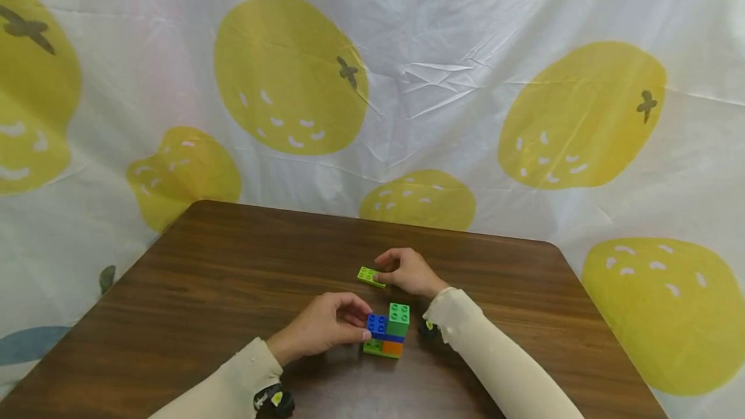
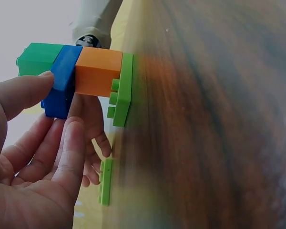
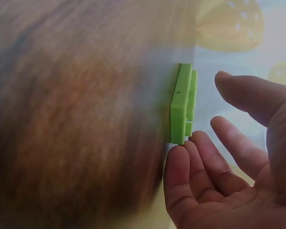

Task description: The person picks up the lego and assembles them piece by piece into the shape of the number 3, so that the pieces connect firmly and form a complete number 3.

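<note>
"Watching from my desk, I see the dark brown wood-grain table (image 1: 233, 277) across the head view. Which step do you read?"

"Collecting a part, I'd judge: the person's left hand (image 1: 317, 328) steadies a build while the right hand (image 1: 412, 273) reaches for a loose piece."

"How do the hands stand from your end?"

"Left has thumb and fingers pinching one piece. Right is half spread, its thumb well away from its fingers, with nothing gripped. I can't tell whether a fingertip touches anything."

"And the build?"

"It's an upright stack of studded plastic bricks (image 1: 387, 336), on the table just right of the left hand. I see a blue oblong brick (image 1: 376, 324) in that pinch, a bright green square brick (image 1: 398, 323) above its right half, an orange block (image 1: 392, 347) beneath, and a flat lime-green base plate (image 2: 126, 90) at the bottom."

"The smallest?"

"A flat lime-green studded plate (image 3: 180, 109), loose on the table beyond the stack, at the right hand's fingertips. The next move, I think, calls for closing thumb and fingers on its edges, while the left keeps the stack from tipping."
</note>
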`<state>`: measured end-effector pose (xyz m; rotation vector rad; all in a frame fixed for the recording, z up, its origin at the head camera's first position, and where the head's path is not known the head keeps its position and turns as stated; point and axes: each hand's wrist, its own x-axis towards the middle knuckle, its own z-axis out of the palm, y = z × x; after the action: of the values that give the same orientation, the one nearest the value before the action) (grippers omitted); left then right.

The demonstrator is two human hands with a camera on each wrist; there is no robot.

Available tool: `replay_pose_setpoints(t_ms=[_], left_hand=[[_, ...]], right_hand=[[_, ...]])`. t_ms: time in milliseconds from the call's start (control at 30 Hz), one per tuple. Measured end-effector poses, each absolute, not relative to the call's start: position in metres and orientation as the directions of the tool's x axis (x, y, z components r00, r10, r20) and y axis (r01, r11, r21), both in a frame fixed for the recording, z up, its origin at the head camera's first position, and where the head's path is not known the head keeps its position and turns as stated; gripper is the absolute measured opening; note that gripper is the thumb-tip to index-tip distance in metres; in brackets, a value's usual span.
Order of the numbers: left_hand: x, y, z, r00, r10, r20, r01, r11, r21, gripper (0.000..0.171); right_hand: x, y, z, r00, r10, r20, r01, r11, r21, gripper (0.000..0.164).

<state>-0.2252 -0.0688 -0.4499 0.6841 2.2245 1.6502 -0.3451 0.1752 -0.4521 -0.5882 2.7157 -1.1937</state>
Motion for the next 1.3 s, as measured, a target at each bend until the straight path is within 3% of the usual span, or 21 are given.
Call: replay_pose_setpoints(t_ms=[933,1300], left_hand=[[-0.2245,-0.0678,-0.4496,-0.844,0.534,0.054,0.22,0.252,0.942,0.034],[-0.2243,-0.0677,-0.4484,-0.843,0.535,0.051,0.21,0.24,0.948,0.033]], right_hand=[[-0.3491,0.178,-0.4581,-0.88,-0.475,-0.017,-0.355,0.68,-0.642,0.043],[-0.3504,0.1805,-0.459,-0.873,-0.487,-0.005,-0.349,0.634,-0.69,0.041]])
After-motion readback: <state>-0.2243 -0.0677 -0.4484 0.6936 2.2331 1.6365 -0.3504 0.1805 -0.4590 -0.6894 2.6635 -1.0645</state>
